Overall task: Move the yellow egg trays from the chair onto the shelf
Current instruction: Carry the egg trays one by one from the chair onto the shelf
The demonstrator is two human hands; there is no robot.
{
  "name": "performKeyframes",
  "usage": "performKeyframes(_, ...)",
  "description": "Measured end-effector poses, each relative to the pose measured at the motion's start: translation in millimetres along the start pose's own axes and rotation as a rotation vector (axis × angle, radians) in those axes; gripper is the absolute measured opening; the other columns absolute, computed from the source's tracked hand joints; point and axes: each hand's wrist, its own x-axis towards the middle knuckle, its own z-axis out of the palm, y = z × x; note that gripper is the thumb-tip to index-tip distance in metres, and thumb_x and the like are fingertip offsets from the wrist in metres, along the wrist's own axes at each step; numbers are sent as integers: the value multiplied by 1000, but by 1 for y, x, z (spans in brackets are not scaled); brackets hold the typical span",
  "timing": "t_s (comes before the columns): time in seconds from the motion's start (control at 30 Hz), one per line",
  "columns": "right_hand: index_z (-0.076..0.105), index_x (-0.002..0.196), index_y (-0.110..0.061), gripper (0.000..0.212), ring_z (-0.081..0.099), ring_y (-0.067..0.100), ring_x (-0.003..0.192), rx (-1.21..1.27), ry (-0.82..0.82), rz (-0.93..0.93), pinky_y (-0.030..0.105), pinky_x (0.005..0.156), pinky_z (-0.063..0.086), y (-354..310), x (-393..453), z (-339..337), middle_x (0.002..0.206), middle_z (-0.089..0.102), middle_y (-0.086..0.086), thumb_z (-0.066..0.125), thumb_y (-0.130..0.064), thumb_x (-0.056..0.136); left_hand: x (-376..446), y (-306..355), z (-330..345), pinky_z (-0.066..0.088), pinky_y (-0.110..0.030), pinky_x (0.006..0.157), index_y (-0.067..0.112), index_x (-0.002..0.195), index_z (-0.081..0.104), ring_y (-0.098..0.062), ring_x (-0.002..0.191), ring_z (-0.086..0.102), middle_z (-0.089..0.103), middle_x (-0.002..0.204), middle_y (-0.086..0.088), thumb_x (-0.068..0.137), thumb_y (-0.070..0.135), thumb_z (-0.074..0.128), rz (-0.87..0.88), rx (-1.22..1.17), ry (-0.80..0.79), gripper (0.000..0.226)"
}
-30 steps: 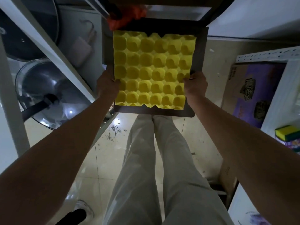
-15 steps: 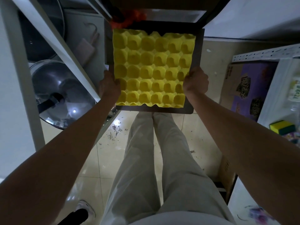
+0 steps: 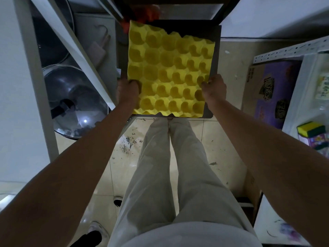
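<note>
Yellow moulded-pulp egg trays (image 3: 170,72) occupy the upper centre of the frame, over a dark square chair seat (image 3: 216,50). The left hand (image 3: 127,90) grips the stack's left edge. The right hand (image 3: 214,88) grips its right edge.

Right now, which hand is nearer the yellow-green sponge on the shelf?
Right. The right hand grips the yellow egg tray's right edge, on the side where the sponge sits; the left hand grips the tray's opposite edge, farther away.

Glass pot lid (image 3: 74,102); perhaps sponge (image 3: 310,128).
</note>
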Motion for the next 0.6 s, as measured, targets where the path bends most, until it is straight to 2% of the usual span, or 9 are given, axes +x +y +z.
performKeyframes(0.1, 63, 114, -16, 29, 61, 25, 95, 37, -35, -11, 34, 78, 48, 6, -8, -13, 104, 66, 4, 57, -29, 89, -10, -1, -6, 35, -27, 62, 3, 102, 61, -24, 74, 49, 47, 70, 2, 86, 11, 49, -14, -17, -15, 22)
performKeyframes(0.13, 66, 110, -16, 26, 59, 23, 89, 63, -55, -15, 32, 75, 48, 8, -12, -20, 99, 66, 2, 57, -30, 89, -15, 1, -11, 36, -27, 62, 4, 102, 61, -24, 75, 50, 50, 73, 0, 86, 11, 50, -17, -12, -26, 21)
performKeyframes(0.2, 66, 89, -20, 13, 59, 21, 78, 145, -92, 3, 28, 62, 45, 11, -24, -36, 86, 65, 0, 57, -29, 89, -26, 7, -21, 38, -29, 65, 3, 103, 62, -25, 79, 52, 54, 80, -5, 85, 12, 50, -25, -19, -44, 23)
performKeyframes(0.27, 66, 82, -20, 13, 65, 27, 80, 256, -120, 40, 33, 65, 52, 18, -38, -54, 87, 67, 5, 57, -24, 89, -38, 15, -28, 39, -29, 66, 4, 99, 64, -25, 78, 51, 53, 78, -4, 82, 13, 50, -12, -25, -67, 24)
performKeyframes(0.33, 71, 100, -14, 17, 71, 34, 93, 349, -129, 80, 46, 80, 61, 29, -56, -72, 96, 70, 8, 57, -18, 90, -51, 23, -34, 41, -32, 71, 0, 106, 66, -26, 77, 52, 55, 81, -6, 83, 10, 51, 41, 4, -87, 29)
performKeyframes(0.37, 70, 107, -13, 21, 72, 36, 97, 393, -127, 96, 49, 84, 62, 36, -66, -79, 99, 70, 9, 57, -15, 91, -58, 27, -36, 42, -34, 72, 1, 103, 66, -27, 76, 54, 56, 80, -6, 84, 7, 52, 92, 28, -103, 24)
performKeyframes(0.43, 67, 107, -13, 18, 71, 37, 102, 484, -99, 126, 52, 88, 61, 52, -92, -90, 103, 70, 10, 57, -14, 91, -74, 33, -36, 48, -39, 75, 9, 85, 58, -30, 77, 58, 57, 78, -7, 84, 6, 52, 212, 136, -141, 7)
performKeyframes(0.5, 65, 108, -6, 20, 69, 39, 106, 566, -52, 191, 56, 92, 58, 69, -122, -97, 109, 70, 16, 56, -16, 93, -95, 36, -34, 47, -39, 73, 18, 72, 50, -33, 76, 58, 53, 69, -3, 84, 13, 52, 328, 265, -140, 14)
performKeyframes(0.6, 60, 118, 3, 35, 65, 41, 109, 688, 80, 333, 59, 96, 53, 103, -173, -108, 118, 66, 25, 56, -22, 94, -134, 33, -25, 37, -35, 71, 19, 77, 52, -25, 67, 52, 50, 68, 4, 86, 18, 49, 473, 324, -197, 9)
